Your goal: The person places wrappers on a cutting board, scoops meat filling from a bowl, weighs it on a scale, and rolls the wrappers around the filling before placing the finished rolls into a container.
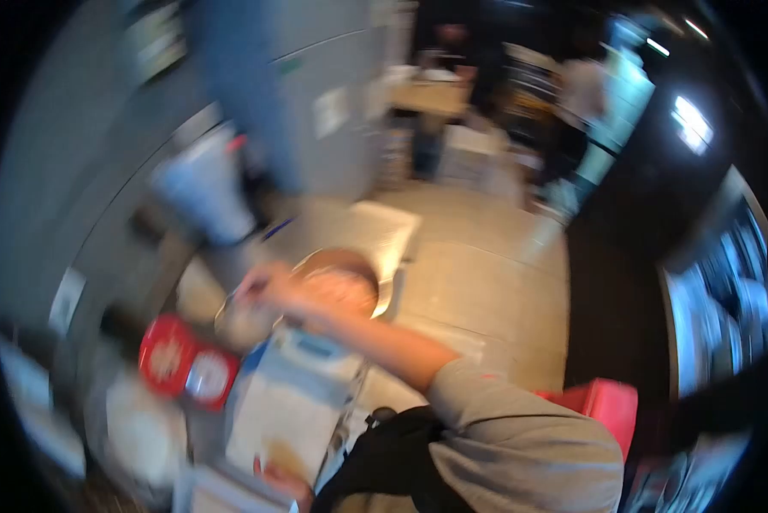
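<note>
My right hand (262, 286) reaches across from a grey sleeve, beside a round bowl (350, 289) with pinkish contents. Its fingers are smeared by motion, and what they hold, if anything, is hidden. My forearm passes in front of the bowl's near edge. Just below it lies a light-blue and white device (311, 346), which looks like a scale. My left hand (286, 483) is low in the view, at the lower end of a white surface (286, 410) with a brownish smear; its fingers are too blurred to read.
A red tray (170, 349) with two round compartments sits at the left, above a pale round container (147, 432). Behind the bowl is a shiny metal tray (392, 235). A person (204, 184) in light clothing stands at upper left, another (581, 98) farther back. A red object (611, 406) is at right.
</note>
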The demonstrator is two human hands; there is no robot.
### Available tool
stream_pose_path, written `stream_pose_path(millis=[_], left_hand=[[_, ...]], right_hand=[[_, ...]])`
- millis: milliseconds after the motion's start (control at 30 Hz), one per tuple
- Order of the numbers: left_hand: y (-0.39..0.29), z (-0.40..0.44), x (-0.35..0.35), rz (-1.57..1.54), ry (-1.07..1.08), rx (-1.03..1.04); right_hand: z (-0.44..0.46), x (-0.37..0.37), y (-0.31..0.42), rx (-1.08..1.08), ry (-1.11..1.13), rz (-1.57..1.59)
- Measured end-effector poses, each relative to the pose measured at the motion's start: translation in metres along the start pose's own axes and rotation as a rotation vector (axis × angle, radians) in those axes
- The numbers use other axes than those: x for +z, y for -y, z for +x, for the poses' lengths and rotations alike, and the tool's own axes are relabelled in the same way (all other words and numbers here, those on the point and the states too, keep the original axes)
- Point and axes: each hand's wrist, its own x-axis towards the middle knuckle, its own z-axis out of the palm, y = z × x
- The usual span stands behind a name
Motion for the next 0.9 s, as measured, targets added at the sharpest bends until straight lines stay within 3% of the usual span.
stream_pose_path(millis=[33,67,100,233,500,633,900], left_hand=[[-0.03,-0.005,0.012,0.021,-0.035,0.022],[-0.014,-0.002,-0.002,0.228,0.009,0.085],[0.002,-0.005,-0.002,0.314,-0.088,0.038],[-0.041,-0.008,0.014,0.429,-0.241,-0.056],[-0.064,-0.002,0.013,0.578,-0.261,-0.116],[-0.065,-0.002,0.013,0.596,-0.261,-0.142],[-0.066,0.0,0.016,0.556,-0.306,-0.142]], right_hand=[[0.007,0.006,0.012,-0.067,-0.015,0.01],[0.014,0.018,0.029,-0.008,-0.04,-0.043],[0.029,0.019,0.026,-0.055,0.003,-0.005],[0.063,0.081,0.055,0.028,0.092,0.275],[0.122,0.219,-0.006,-0.129,0.488,-0.24],[0.126,0.228,-0.027,-0.19,0.596,-0.587],[0.137,0.223,-0.02,-0.131,0.59,-0.418]])
